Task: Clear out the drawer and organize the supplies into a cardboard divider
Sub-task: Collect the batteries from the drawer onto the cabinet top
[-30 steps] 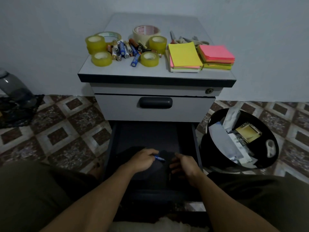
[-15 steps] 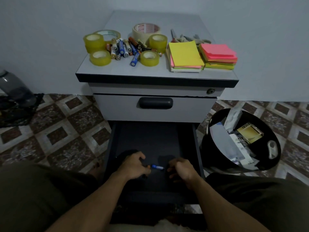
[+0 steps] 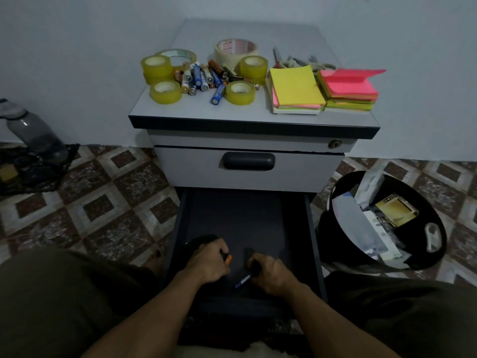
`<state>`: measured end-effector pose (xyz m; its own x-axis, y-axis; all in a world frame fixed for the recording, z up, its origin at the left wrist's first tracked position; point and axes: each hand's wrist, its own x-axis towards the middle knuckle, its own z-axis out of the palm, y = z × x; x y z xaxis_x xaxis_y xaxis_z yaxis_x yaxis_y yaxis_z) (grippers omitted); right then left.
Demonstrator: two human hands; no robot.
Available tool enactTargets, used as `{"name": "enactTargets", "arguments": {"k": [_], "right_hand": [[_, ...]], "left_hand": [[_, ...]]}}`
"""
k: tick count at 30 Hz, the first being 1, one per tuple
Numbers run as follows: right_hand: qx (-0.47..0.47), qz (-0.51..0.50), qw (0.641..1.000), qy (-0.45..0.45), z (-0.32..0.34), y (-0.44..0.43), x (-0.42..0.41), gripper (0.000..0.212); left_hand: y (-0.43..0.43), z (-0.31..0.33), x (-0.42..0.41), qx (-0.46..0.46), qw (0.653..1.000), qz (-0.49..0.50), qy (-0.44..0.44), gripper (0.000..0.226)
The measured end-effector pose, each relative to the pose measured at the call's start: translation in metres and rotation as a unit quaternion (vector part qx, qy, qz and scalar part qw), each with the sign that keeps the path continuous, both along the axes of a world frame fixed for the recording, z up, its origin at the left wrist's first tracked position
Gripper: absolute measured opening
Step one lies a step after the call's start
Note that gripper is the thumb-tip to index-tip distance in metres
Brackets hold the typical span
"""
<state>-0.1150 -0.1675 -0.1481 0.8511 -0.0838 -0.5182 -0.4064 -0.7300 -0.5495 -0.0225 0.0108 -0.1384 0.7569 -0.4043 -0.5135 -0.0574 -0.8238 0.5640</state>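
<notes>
Both hands are down in the open bottom drawer [image 3: 232, 215] of a small grey cabinet [image 3: 247, 174]. The left hand [image 3: 209, 262] is curled closed around a battery with an orange end [image 3: 228, 259] that pokes out past the fingers. The right hand [image 3: 271, 272] is also curled, and a blue battery [image 3: 242, 281] sticks out from under its fingers toward the left; whether it is gripped or only touched I cannot tell. The rest of the drawer floor is dark and looks bare. On the cabinet top lie the things already out: four yellow tape rolls [image 3: 165, 92], a clear roll [image 3: 178, 56] behind them, a wide cream roll [image 3: 236, 49] with red printing too blurred to read, and a heap of batteries [image 3: 204, 76] between the rolls, their labels too small to make out. To the right sit a yellow-topped pad stack [image 3: 295, 89] and a pink-topped stack [image 3: 348, 86], just beside each other, with scissors [image 3: 299, 60] behind them. A keyhole [image 3: 335, 144] sits at the cabinet's upper right front. On the tiled floor right of the drawer stands a black bin [image 3: 382, 218] holding paper and packaging, its print illegible. A grey bottle [image 3: 33, 133] rests at far left.
</notes>
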Motion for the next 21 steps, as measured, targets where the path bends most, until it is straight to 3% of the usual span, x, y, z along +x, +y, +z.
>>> {"name": "enactTargets", "arguments": {"k": [5, 8, 16, 21], "right_hand": [[0.001, 0.037, 0.999, -0.008, -0.006, 0.001, 0.003, 0.033], [0.004, 0.045, 0.999, -0.016, -0.009, 0.003, 0.005, 0.023], [0.074, -0.047, 0.995, -0.04, -0.006, -0.003, 0.005, 0.02], [0.172, -0.16, 0.971, -0.05, 0.002, -0.011, 0.004, 0.019]], "left_hand": [[0.0, 0.003, -0.002, -0.004, 1.0, 0.009, 0.01, 0.036], [0.0, 0.006, -0.002, -0.006, 1.0, 0.012, 0.017, 0.035], [0.002, 0.014, -0.004, -0.057, 0.998, 0.011, 0.029, 0.024], [0.003, 0.03, -0.004, -0.101, 0.993, 0.033, 0.047, 0.024]]}}
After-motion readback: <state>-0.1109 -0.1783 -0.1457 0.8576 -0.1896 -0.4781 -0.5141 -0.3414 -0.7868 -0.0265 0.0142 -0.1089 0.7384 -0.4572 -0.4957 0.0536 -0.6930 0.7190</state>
